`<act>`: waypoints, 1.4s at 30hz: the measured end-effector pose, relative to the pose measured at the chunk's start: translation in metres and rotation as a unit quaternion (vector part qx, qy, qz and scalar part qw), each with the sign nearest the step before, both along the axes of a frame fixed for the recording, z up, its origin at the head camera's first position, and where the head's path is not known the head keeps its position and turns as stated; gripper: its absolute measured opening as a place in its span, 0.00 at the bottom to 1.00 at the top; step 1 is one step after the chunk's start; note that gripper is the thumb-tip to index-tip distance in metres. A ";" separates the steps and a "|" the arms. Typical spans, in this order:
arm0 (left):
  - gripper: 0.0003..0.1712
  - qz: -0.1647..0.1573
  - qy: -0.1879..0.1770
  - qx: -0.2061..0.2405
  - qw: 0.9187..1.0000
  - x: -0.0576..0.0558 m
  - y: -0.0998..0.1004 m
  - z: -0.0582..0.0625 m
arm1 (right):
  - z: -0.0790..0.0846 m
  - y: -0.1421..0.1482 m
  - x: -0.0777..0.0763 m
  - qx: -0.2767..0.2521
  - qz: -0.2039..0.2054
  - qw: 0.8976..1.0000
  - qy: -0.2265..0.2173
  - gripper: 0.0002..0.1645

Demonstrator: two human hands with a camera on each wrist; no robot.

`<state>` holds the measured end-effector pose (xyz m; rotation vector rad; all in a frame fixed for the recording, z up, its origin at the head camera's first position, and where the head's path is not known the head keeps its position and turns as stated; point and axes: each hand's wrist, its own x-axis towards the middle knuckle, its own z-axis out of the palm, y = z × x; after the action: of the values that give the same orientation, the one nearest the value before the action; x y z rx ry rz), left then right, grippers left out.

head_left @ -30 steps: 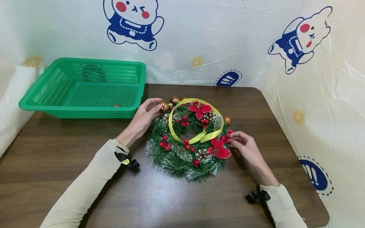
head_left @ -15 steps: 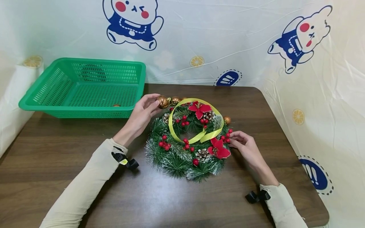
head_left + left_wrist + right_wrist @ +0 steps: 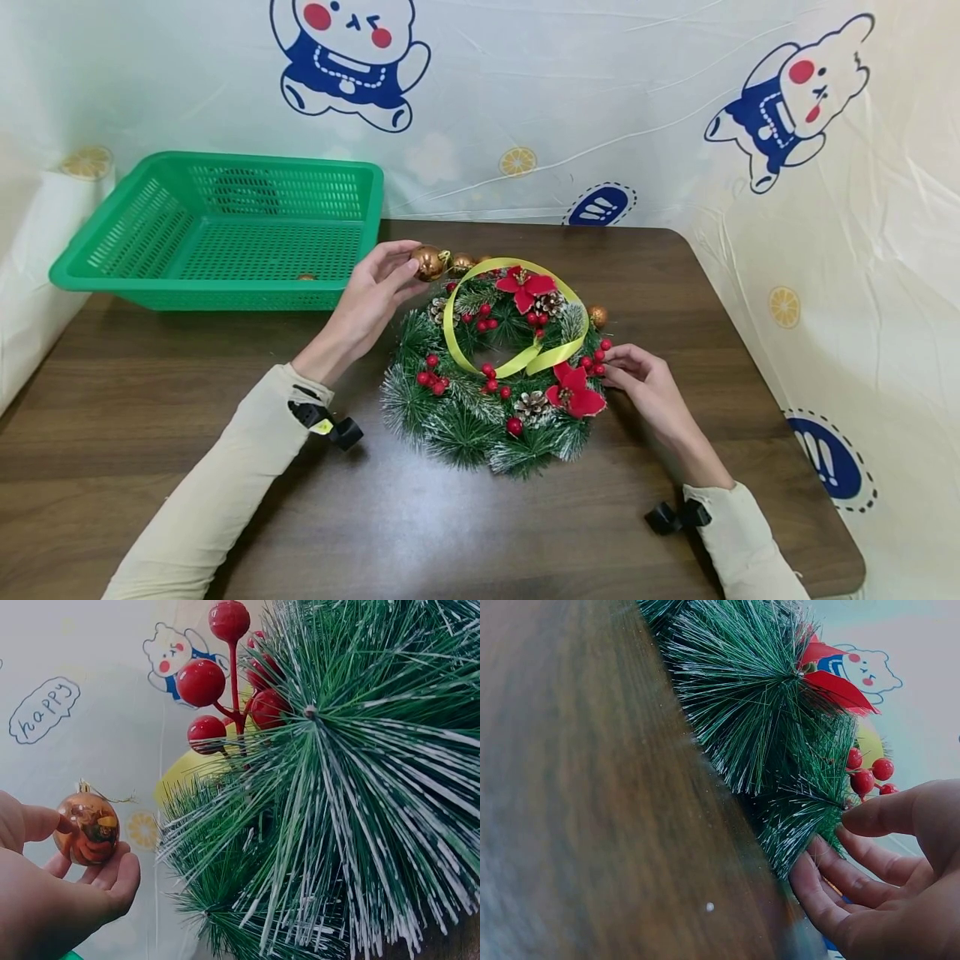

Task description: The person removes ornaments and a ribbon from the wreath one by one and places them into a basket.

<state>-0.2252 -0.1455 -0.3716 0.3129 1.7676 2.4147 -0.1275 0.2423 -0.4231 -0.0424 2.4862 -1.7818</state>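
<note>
A green Christmas wreath (image 3: pixel 463 429) with frosted tips lies on the table, bearing red berries (image 3: pixel 432 382), red poinsettias (image 3: pixel 576 392), pine cones and a yellow ribbon (image 3: pixel 453 337). At its upper left, my left hand (image 3: pixel 358 304) pinches a shiny copper bauble (image 3: pixel 429 262) between thumb and fingers. In the left wrist view the bauble (image 3: pixel 88 831) shows a gold cap and a thin loop of cord. My right hand (image 3: pixel 654 398) grips the wreath's right edge, thumb above and fingers below in the right wrist view. More copper baubles (image 3: pixel 462 263) sit along the wreath's back rim.
A green perforated basket (image 3: pixel 217 296) stands at the back left, with a small copper-coloured thing (image 3: pixel 306 277) on its floor. Behind the brown table (image 3: pixel 450 533) hangs a printed curtain (image 3: pixel 600 100). A small gold ball (image 3: pixel 597 317) is at the wreath's right.
My left hand has moved slightly up and left with the bauble, whose cap now points right, toward the other baubles. The right hand and the wreath have barely moved.
</note>
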 end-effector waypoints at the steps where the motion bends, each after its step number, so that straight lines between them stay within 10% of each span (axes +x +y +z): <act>1: 0.22 0.000 0.000 0.001 1.000 0.000 0.000 0.001 | 0.000 0.000 0.000 0.000 0.000 1.000 0.000 0.15; 42: 0.27 0.091 0.040 0.073 0.992 -0.015 -0.085 0.042 | 0.000 0.001 -0.001 -0.008 0.004 1.000 -0.003 0.16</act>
<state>-0.2398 -0.2301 -0.3299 0.2771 1.7236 2.7028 -0.1280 0.2432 -0.4236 -0.0486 2.4649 -1.7954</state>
